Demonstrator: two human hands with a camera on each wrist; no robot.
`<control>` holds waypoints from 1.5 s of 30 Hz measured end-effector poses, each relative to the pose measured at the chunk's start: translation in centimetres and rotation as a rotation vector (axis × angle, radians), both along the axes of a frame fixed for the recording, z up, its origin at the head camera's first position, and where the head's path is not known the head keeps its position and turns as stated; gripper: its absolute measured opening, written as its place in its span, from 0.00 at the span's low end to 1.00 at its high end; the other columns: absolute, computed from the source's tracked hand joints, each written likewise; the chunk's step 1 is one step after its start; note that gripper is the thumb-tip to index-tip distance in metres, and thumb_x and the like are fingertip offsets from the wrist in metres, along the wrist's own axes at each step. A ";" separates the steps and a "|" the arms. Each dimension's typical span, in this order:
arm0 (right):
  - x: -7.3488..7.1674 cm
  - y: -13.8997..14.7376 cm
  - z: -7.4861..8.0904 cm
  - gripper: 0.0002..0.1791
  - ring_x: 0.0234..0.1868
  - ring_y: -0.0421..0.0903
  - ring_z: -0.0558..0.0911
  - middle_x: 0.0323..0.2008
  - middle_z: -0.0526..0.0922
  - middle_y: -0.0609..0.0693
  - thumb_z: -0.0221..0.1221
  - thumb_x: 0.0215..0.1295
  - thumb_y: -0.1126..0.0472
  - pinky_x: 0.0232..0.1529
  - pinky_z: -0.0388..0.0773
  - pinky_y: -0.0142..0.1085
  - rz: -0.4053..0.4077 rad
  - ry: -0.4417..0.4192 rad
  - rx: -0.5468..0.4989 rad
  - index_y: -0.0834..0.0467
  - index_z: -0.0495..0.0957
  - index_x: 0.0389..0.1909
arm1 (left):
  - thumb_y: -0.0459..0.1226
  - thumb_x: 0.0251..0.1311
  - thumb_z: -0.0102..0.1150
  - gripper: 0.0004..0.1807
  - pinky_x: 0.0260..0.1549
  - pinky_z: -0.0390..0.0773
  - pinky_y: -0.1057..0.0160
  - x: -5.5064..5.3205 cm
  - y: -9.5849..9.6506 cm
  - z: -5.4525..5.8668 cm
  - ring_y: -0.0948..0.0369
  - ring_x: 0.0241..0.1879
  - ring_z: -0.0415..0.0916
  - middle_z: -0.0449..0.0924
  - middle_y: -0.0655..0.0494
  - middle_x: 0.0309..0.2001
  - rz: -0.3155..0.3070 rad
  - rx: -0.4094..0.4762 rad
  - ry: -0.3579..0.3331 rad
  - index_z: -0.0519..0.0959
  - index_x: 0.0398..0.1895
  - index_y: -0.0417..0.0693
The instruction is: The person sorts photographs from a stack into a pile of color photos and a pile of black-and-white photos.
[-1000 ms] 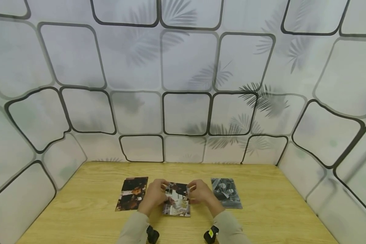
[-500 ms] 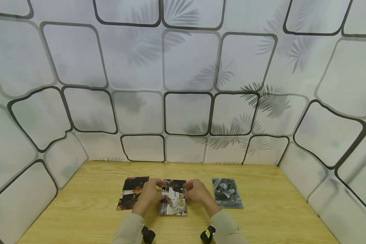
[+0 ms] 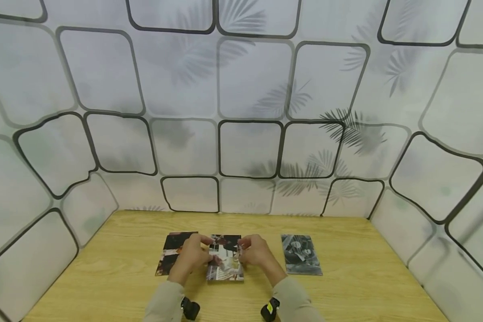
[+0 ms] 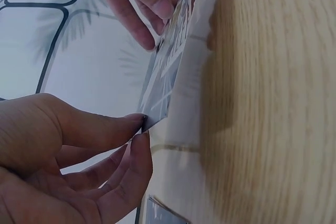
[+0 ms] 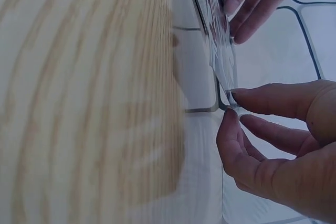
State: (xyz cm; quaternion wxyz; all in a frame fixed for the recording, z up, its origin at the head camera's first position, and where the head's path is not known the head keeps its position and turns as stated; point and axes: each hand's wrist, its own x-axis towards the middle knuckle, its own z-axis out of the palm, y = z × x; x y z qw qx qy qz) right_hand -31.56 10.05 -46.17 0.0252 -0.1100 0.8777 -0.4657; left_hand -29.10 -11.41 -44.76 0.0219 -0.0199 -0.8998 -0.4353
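A colour photo print (image 3: 225,266) is held between both hands in the middle of the table. My left hand (image 3: 193,256) pinches its left edge between thumb and fingers. On the opposite edge, my right hand (image 3: 257,256) does the same. Both wrist views show the print (image 4: 167,74) edge-on, raised off the wood with a shadow below. Left of it lies a dark colour photo print (image 3: 170,252), partly covered by my left hand. A black-and-white photo print (image 3: 302,255) lies flat to the right.
The light wooden table (image 3: 358,273) carries all the prints. A patterned wall (image 3: 249,147) with dark outlines and leaf shapes rises behind it and along both sides. Each wrist wears a small black device, such as the right one (image 3: 270,309).
Both hands have shifted a little to the left and away from me, carrying the colour photo print toward the dark print. The other prints lie as before.
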 end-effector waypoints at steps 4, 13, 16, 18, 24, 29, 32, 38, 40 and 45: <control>0.1 -0.5 0.1 0.25 0.41 0.50 0.83 0.40 0.86 0.59 0.69 0.44 0.75 0.36 0.81 0.38 0.007 -0.003 0.002 0.67 0.85 0.50 | 0.21 0.53 0.69 0.22 0.28 0.78 0.60 0.1 -0.5 0.1 0.54 0.39 0.83 0.84 0.35 0.54 0.012 0.027 -0.033 0.85 0.53 0.37; 0.1 -2.2 0.4 0.24 0.43 0.55 0.85 0.44 0.84 0.61 0.70 0.51 0.76 0.39 0.85 0.45 0.015 0.000 -0.013 0.67 0.84 0.53 | 0.20 0.55 0.66 0.24 0.21 0.68 0.63 0.1 -1.6 0.4 0.61 0.22 0.66 0.84 0.38 0.48 0.042 0.055 -0.055 0.83 0.58 0.35; 0.0 -2.9 0.4 0.24 0.43 0.54 0.85 0.44 0.84 0.62 0.69 0.50 0.77 0.39 0.85 0.44 0.012 0.000 -0.018 0.67 0.84 0.52 | 0.20 0.55 0.66 0.24 0.22 0.69 0.63 0.1 -2.1 0.4 0.60 0.23 0.66 0.84 0.41 0.43 0.057 0.056 -0.064 0.82 0.58 0.34; -0.1 -3.3 0.4 0.25 0.42 0.53 0.84 0.45 0.84 0.62 0.69 0.49 0.77 0.38 0.85 0.43 0.011 0.004 -0.025 0.68 0.84 0.52 | 0.20 0.55 0.66 0.24 0.23 0.70 0.63 0.0 -2.5 0.5 0.59 0.25 0.70 0.84 0.40 0.42 0.062 0.051 -0.064 0.82 0.58 0.34; -0.1 -4.6 0.2 0.25 0.41 0.52 0.84 0.45 0.84 0.62 0.68 0.48 0.79 0.38 0.85 0.43 0.010 -0.006 -0.051 0.68 0.84 0.52 | 0.20 0.54 0.67 0.24 0.27 0.82 0.60 0.0 -3.5 0.5 0.57 0.33 0.81 0.85 0.39 0.43 0.076 0.030 -0.059 0.83 0.57 0.33; -0.2 -5.8 0.1 0.25 0.39 0.50 0.83 0.44 0.84 0.62 0.68 0.47 0.79 0.37 0.84 0.44 0.010 0.009 -0.046 0.68 0.84 0.51 | 0.19 0.55 0.65 0.24 0.26 0.79 0.61 -0.1 -4.4 0.3 0.58 0.27 0.75 0.84 0.40 0.40 0.074 0.041 -0.055 0.81 0.58 0.30; -0.3 -6.5 -0.1 0.25 0.38 0.50 0.83 0.43 0.85 0.62 0.69 0.47 0.79 0.37 0.85 0.43 0.009 0.024 -0.032 0.68 0.84 0.50 | 0.19 0.55 0.65 0.23 0.26 0.79 0.62 -0.1 -5.0 0.1 0.59 0.28 0.75 0.85 0.37 0.43 0.074 0.038 -0.041 0.82 0.57 0.29; -0.4 -7.6 -0.3 0.24 0.39 0.48 0.82 0.44 0.85 0.60 0.69 0.48 0.78 0.37 0.84 0.41 0.012 0.017 -0.030 0.68 0.84 0.51 | 0.19 0.53 0.63 0.23 0.26 0.79 0.61 -0.2 -6.1 0.1 0.58 0.29 0.77 0.85 0.33 0.48 0.074 0.014 -0.017 0.82 0.55 0.30; -0.4 -7.9 -0.2 0.25 0.39 0.49 0.82 0.44 0.85 0.61 0.68 0.48 0.78 0.36 0.84 0.41 0.017 0.012 -0.034 0.68 0.84 0.51 | 0.19 0.54 0.64 0.23 0.26 0.82 0.60 -0.1 -6.4 0.1 0.58 0.30 0.79 0.85 0.33 0.46 0.081 0.016 -0.025 0.82 0.56 0.29; -0.3 -8.8 0.0 0.26 0.41 0.51 0.83 0.45 0.85 0.62 0.67 0.47 0.79 0.33 0.82 0.39 0.031 0.016 -0.033 0.68 0.84 0.51 | 0.19 0.55 0.63 0.23 0.28 0.84 0.59 -0.1 -7.2 0.2 0.58 0.31 0.82 0.83 0.30 0.51 0.087 0.017 -0.039 0.81 0.57 0.29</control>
